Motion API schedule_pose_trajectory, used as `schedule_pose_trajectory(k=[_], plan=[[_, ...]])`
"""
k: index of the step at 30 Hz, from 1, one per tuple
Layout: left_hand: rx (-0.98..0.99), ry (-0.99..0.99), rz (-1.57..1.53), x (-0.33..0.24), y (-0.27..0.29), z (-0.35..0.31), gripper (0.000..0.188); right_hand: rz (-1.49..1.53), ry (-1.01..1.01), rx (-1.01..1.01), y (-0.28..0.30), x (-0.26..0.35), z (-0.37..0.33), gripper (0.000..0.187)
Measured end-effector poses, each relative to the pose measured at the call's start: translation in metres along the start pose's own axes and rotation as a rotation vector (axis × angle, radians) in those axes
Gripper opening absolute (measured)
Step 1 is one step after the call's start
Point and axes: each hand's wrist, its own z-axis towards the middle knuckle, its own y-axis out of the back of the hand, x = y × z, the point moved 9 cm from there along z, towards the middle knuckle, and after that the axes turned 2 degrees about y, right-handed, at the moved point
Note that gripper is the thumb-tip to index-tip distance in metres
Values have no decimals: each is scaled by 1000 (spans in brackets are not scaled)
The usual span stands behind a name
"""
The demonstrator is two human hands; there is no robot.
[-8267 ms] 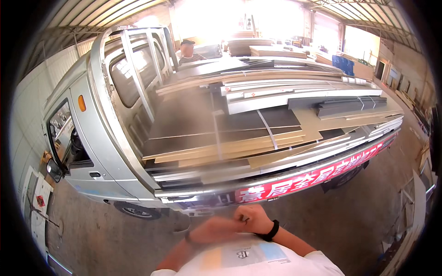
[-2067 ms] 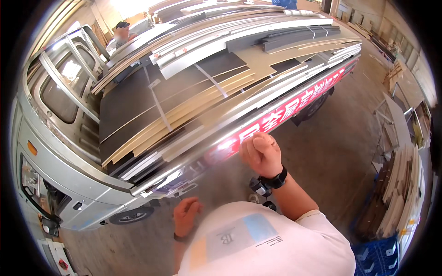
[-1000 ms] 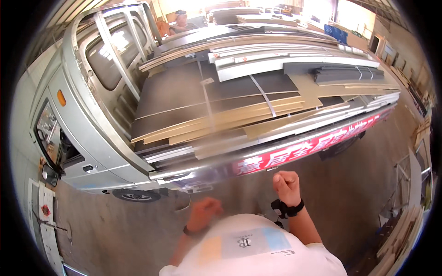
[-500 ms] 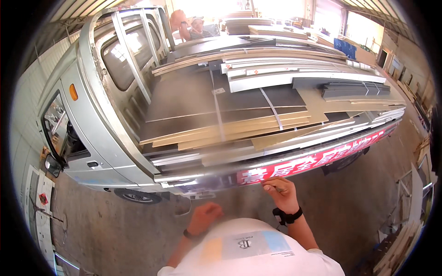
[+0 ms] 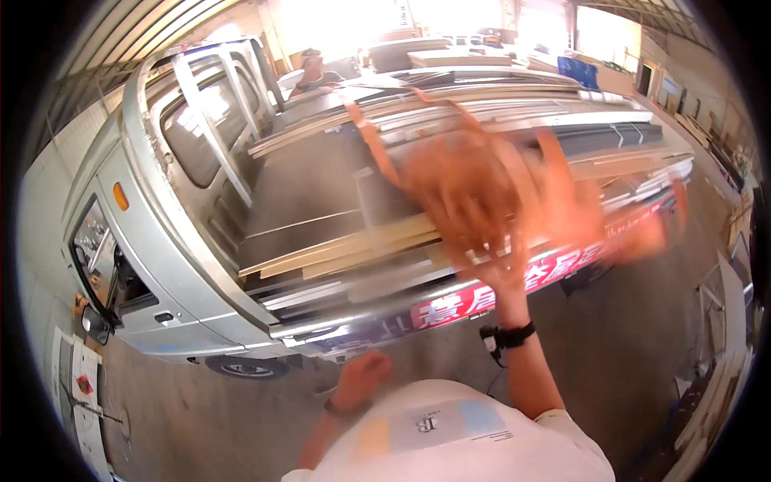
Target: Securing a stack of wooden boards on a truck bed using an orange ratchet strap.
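A tangled bundle of orange strap [image 5: 474, 181], smeared by motion, hangs in the air over the near side of a truck's load. Loose loops trail from it to both sides. My right hand [image 5: 503, 273] is raised at the truck's side rail, right under the bundle. Its fingers blur into the orange, so their grip is unclear. Low before my shirt, my left hand [image 5: 363, 381] is curled closed with nothing visible in it. The load is dark panels [image 5: 309, 189] with tan edges, plus bundled white and grey strips [image 5: 618, 136].
The silver truck cab [image 5: 128, 249] stands at the left. A red banner [image 5: 450, 312] runs along the truck bed's side. Beyond the load is another person [image 5: 315, 74]. Stacked boards [image 5: 458, 58] lie behind, and more scrap pieces [image 5: 719, 386] lean at the right.
The orange strap was a bundle by the far person's raised arm; now it spreads in the air at my right hand. My right hand has risen. My left hand stays low.
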Motion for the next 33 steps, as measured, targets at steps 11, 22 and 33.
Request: schedule_pose_trajectory(k=[11,22,33], plan=[[50,95,-27,20,-14,5,15,147,-135,-62,80,15,-37,64],[117,98,59,35,-33,10,16,54,-165,-53,62,12,-49,64],[178,66,72,17,-34,16,21,48,-102,-92,58,24,-56,63]])
